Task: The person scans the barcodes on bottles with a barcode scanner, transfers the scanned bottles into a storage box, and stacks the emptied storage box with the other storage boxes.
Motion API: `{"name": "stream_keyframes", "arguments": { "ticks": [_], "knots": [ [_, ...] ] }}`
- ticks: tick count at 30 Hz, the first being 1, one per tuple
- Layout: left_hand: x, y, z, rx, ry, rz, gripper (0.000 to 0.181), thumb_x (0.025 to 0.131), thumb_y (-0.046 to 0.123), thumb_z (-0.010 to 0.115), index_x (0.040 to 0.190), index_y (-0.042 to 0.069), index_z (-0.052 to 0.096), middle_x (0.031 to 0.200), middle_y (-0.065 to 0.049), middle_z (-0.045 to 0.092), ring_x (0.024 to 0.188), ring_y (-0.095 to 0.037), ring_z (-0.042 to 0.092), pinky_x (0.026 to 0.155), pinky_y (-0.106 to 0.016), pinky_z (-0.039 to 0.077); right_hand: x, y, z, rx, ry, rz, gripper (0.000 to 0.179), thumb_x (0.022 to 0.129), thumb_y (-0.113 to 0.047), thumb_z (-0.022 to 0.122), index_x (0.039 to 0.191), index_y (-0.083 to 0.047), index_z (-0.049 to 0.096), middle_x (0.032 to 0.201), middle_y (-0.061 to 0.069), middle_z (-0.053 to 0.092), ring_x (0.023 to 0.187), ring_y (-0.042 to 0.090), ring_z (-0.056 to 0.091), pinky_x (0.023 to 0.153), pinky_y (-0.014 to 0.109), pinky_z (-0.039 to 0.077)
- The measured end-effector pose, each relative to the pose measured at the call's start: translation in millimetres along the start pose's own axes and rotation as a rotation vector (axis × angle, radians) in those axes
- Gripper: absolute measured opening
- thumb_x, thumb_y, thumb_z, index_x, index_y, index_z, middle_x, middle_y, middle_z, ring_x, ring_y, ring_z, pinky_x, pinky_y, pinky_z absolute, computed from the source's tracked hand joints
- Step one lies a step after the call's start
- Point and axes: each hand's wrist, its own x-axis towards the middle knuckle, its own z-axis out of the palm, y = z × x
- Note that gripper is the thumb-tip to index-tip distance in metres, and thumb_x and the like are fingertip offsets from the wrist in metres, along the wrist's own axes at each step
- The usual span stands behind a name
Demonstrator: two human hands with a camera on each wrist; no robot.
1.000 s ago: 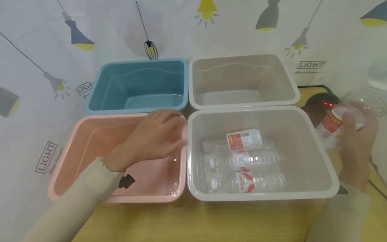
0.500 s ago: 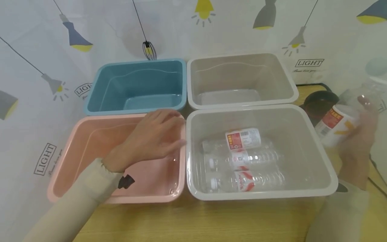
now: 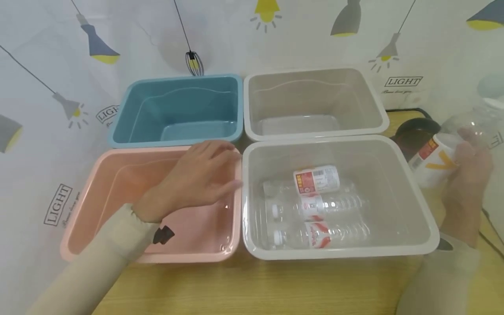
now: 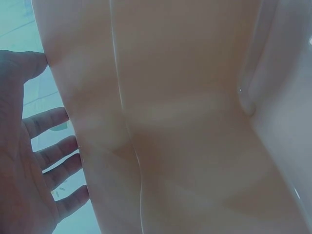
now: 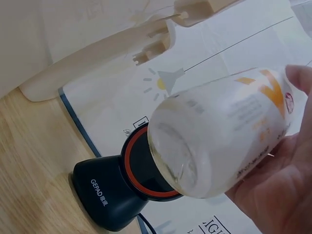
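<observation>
My right hand (image 3: 470,179) grips a white-labelled plastic bottle (image 3: 435,164) at the right, beside the pale front bin. In the right wrist view the bottle (image 5: 219,131) lies tilted, its clear base turned toward a black scanner (image 5: 105,195) with a red-orange ring. Whether bottle and scanner touch is unclear. My left hand (image 3: 197,177) rests at the right rim of the pink bin (image 3: 157,258). Seen from the left wrist, its fairly straight fingers (image 4: 61,170) touch the rim and hold nothing. Inside the pale front bin (image 3: 338,253) lie clear bottles (image 3: 342,234) and a similar white-labelled bottle (image 3: 327,179).
Behind stand a blue bin (image 3: 177,142) and a beige bin (image 3: 315,135). At the far right is a large clear container (image 3: 478,120), partly behind my right hand. A wooden table (image 3: 252,284) carries everything, against a wall covering printed with lamps.
The bottle in my right hand has turned: its red label patch has rolled aside and a yellow mark now faces up. The red light on the scanner is no longer seen. My left hand stays put.
</observation>
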Motion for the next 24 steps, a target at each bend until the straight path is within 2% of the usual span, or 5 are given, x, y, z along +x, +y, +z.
{"name": "stream_keyframes", "arguments": {
  "ticks": [3,6,11,17,24],
  "knots": [
    [-0.1,-0.2,0.4,0.005,-0.003,0.001,0.051,0.097,0.053,0.067,0.136,0.020,0.066,0.142,-0.006,0.060,0.137,-0.028,0.054,0.121,-0.050,0.043,-0.2,0.8,-2.7,0.037,0.004,0.019,0.033,0.096,-0.004,0.059,0.123,-0.012,0.075,0.118,0.000,0.065,0.100,0.011,0.059,0.072,0.011,0.054],
    [0.0,0.0,0.3,0.006,-0.007,0.000,0.052,0.098,0.054,0.066,0.137,0.019,0.066,0.142,-0.006,0.060,0.136,-0.028,0.054,0.121,-0.051,0.043,-2.5,3.5,-4.8,-0.039,0.001,-0.045,0.029,0.097,-0.006,0.061,0.122,-0.011,0.076,0.112,0.001,0.066,0.092,0.010,0.061,0.070,0.010,0.054],
    [0.0,0.9,-0.6,0.004,-0.015,-0.005,0.052,0.097,0.053,0.066,0.137,0.019,0.065,0.142,-0.006,0.060,0.137,-0.028,0.054,0.121,-0.051,0.044,-6.1,3.4,-7.4,-0.152,-0.004,-0.047,0.028,0.100,-0.011,0.059,0.126,-0.018,0.068,0.118,-0.004,0.059,0.090,0.008,0.059,0.066,0.009,0.051],
    [-0.8,1.0,-0.8,0.004,-0.008,-0.008,0.052,0.097,0.052,0.067,0.136,0.018,0.066,0.142,-0.008,0.060,0.137,-0.030,0.055,0.121,-0.052,0.043,-8.4,3.7,-7.0,-0.164,-0.018,-0.066,0.029,0.099,-0.011,0.060,0.127,-0.019,0.062,0.123,-0.004,0.053,0.093,0.008,0.056,0.068,0.010,0.049],
    [-1.1,0.6,-0.3,0.000,-0.002,-0.004,0.052,0.098,0.052,0.067,0.137,0.019,0.065,0.143,-0.007,0.060,0.137,-0.029,0.054,0.121,-0.051,0.043,-5.2,-0.6,-9.7,-0.176,-0.056,0.009,0.044,0.105,-0.012,0.054,0.146,-0.026,0.051,0.139,-0.008,0.045,0.106,0.006,0.051,0.075,0.008,0.050]
  ]
}}
